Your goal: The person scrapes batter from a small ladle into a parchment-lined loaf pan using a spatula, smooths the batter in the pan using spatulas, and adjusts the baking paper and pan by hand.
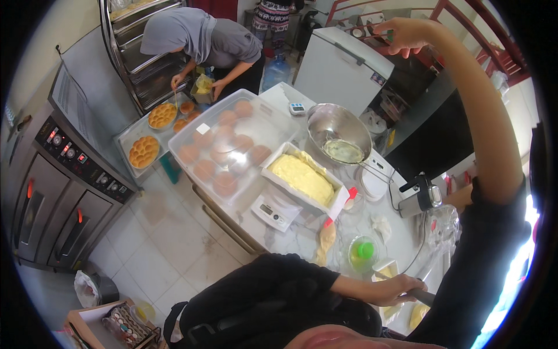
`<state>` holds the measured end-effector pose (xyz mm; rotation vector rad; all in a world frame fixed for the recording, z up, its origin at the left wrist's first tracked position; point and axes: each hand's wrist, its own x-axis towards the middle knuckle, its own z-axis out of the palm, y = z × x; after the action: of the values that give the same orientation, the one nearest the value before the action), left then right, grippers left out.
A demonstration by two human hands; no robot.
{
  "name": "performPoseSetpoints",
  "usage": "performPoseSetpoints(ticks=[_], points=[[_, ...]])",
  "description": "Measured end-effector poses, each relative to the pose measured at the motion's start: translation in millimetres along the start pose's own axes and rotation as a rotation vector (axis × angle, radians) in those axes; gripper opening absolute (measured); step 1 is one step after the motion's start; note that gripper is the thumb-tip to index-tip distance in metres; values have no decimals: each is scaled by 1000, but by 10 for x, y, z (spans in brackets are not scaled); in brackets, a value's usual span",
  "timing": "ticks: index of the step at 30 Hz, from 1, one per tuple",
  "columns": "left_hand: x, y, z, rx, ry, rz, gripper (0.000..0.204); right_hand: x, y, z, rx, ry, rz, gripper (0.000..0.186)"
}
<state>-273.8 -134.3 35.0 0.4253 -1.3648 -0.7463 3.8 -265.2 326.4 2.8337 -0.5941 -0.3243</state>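
My left hand (401, 289) is closed round a dark, flat, bar-like tool (423, 296) at the near right of the table. Only part of that tool shows. High above the right side, my right arm reaches up and away; my right hand (404, 36) has loosely bent fingers held apart. A small green bit shows beside them, and I cannot make out what it is. Near my left hand lie an open pack with a yellow block (385, 272) and a clear cup with a green-capped item (364, 251). A paper-lined loaf tin (302, 177) of yellow batter stands mid-table.
A kitchen scale (276, 209), a lidded clear box (232, 154) of round brown items, a metal bowl (340, 128), a timer (297, 109) and a hand mixer (421, 196) share the table. A co-worker (215, 52) handles bread on a tray (131, 136). An oven (70, 192) stands left.
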Motion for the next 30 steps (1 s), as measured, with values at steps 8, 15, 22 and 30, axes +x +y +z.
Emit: performPoseSetpoints(ticks=[8, 15, 22, 30], points=[[3, 35, 32, -27, -31, -15, 21, -219, 46, -322, -8, 54, 31, 62], [3, -43, 23, -9, -50, -64, 22, -138, -122, -311, 55, 26, -26, 67], [11, -79, 41, 10, -101, -164, 24, -203, -389, -337, 304, -155, -117, 56], [4, -28, 23, -31, -80, -121, 23, -151, -606, -205, 235, -175, -106, 49]])
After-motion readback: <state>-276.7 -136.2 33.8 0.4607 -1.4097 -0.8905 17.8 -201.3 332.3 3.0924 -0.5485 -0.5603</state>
